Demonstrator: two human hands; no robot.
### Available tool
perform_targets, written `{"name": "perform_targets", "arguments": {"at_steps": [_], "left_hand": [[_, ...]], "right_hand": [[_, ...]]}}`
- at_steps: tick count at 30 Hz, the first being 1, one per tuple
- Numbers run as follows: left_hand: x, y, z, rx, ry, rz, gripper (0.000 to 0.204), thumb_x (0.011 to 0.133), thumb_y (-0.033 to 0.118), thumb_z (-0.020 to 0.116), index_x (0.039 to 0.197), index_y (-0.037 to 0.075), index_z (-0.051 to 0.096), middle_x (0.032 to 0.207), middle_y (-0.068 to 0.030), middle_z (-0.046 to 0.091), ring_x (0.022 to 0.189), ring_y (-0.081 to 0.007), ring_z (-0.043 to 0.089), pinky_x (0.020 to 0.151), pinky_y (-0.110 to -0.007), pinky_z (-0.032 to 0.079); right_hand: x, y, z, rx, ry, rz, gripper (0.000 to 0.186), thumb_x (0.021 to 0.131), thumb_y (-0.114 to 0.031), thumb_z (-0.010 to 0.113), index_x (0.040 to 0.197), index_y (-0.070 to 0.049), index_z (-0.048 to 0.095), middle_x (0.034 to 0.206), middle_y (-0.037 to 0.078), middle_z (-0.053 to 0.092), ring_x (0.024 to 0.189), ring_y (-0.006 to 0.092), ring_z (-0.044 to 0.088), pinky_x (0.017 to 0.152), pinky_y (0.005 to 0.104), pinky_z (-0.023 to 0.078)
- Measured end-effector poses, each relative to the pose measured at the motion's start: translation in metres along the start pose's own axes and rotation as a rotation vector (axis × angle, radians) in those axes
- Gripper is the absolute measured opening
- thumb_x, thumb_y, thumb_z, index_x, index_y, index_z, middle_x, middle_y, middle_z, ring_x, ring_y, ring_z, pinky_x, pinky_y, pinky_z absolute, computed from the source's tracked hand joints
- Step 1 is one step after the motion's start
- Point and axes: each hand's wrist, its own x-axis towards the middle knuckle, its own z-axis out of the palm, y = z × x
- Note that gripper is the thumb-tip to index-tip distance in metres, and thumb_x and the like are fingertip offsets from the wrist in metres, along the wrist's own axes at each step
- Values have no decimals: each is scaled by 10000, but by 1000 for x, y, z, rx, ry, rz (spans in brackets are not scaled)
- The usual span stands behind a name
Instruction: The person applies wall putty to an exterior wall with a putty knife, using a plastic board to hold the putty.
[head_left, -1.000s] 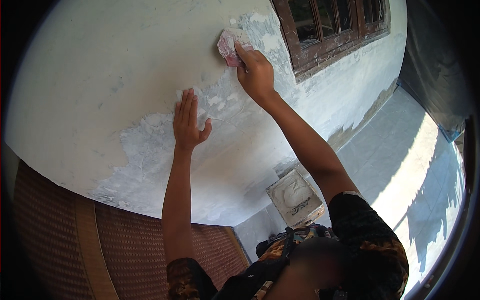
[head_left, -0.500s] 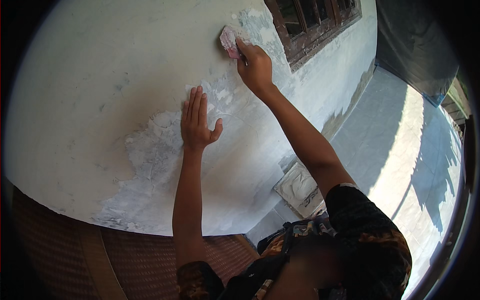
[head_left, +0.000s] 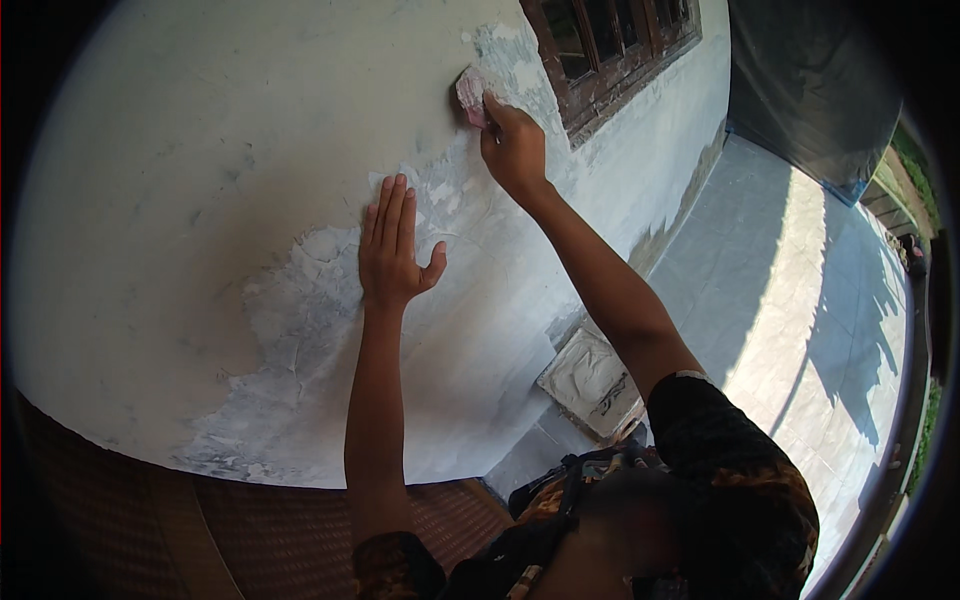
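Note:
My right hand [head_left: 513, 148] presses a small pinkish pad [head_left: 471, 94] against the white plastered wall [head_left: 180, 170], high up near a wooden window frame [head_left: 610, 55]. My left hand [head_left: 393, 245] lies flat on the wall lower down, fingers together and pointing up, holding nothing. Around both hands the wall shows a rough patch of peeled, greyish plaster [head_left: 300, 330] running down to the left.
A rectangular tray of white paste [head_left: 592, 380] sits on the floor at the wall's foot. A tiled grey floor [head_left: 800, 290] in sun and shade stretches to the right. A dark tarp [head_left: 820, 90] hangs at the far right. Brown woven surface [head_left: 250, 540] lies below the wall.
My right hand with the pad has stayed near the window while the view shifted; my left hand remains flat on the wall, slightly lower in the picture.

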Motion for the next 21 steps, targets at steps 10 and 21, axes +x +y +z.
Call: {"name": "perform_targets", "arguments": {"at_steps": [10, 21], "left_hand": [[-4, -3, -6, 29, -28, -4, 662, 922, 403, 510, 1395, -56, 457, 1486, -216, 456, 1409, -376, 405, 1123, -542, 317], [-8, -5, -4, 72, 12, -35, 648, 928, 421, 467, 1371, -52, 497, 1469, -188, 488, 1411, -318, 418, 1175, -444, 266]], "right_hand": [[-32, -41, -18, 248, -54, 42, 513, 780, 64, 647, 1286, -14, 618, 761, 143, 625, 606, 222, 610, 590, 307, 503], [-107, -51, -12, 284, -332, -68, 619, 708, 36, 679, 1315, -21, 570, 813, 144, 635, 750, 326, 639, 672, 404, 548]]}}
